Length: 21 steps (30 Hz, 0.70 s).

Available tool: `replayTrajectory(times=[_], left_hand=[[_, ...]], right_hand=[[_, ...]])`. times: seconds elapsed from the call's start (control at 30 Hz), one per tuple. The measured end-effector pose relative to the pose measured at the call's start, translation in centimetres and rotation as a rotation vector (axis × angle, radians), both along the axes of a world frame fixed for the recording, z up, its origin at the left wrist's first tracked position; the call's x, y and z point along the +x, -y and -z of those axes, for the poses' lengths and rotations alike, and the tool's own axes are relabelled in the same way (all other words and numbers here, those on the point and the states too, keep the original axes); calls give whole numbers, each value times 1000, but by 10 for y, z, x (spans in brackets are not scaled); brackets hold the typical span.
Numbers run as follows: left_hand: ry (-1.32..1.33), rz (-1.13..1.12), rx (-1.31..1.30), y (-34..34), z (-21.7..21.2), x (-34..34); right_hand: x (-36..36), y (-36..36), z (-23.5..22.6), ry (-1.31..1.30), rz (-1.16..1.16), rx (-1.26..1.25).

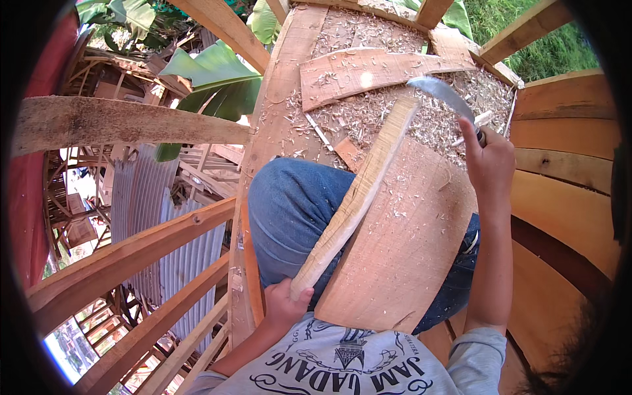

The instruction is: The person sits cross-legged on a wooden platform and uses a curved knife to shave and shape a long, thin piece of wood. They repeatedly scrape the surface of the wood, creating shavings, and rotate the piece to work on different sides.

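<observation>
Littering railed floorboards (pixel 280 125), shavings (pixel 438 125) lie beneath the knife (pixel 446 94).

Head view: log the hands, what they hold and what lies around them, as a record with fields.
Left hand: grips the near end of a wooden strip
Right hand: holds a curved knife, blade pointing left
Lap: wide board, right of the strip
Beyond knees: scattered shavings, a curved plank
Left side: wooden rails

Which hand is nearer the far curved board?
Right. The right hand, gripping the knife, is to the near right of the curved board; the left hand holds the near end of the stick, much farther back.
</observation>
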<state>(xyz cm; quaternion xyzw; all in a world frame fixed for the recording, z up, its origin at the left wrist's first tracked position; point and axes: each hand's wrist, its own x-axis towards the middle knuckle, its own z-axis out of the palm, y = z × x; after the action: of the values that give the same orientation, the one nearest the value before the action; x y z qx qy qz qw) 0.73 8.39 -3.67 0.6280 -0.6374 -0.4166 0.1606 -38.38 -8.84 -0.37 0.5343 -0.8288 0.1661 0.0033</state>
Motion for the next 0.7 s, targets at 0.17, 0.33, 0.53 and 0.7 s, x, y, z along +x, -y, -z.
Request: replayTrajectory(times=[0.17,0.33,0.53,0.7], left_hand=[[-49,-11,18,-2,3,3],[-101,-35,48,-3,9,4],[-227,-106,235,-6,11,18],[-295,-74,304,-1,15,26]], right_hand=[[-75,-27,-8,280,292,-78],[-15,-73,-3,339,117,18],[56,-90,-16,493,-25,-9],[95,-83,-22,355,-326,37]])
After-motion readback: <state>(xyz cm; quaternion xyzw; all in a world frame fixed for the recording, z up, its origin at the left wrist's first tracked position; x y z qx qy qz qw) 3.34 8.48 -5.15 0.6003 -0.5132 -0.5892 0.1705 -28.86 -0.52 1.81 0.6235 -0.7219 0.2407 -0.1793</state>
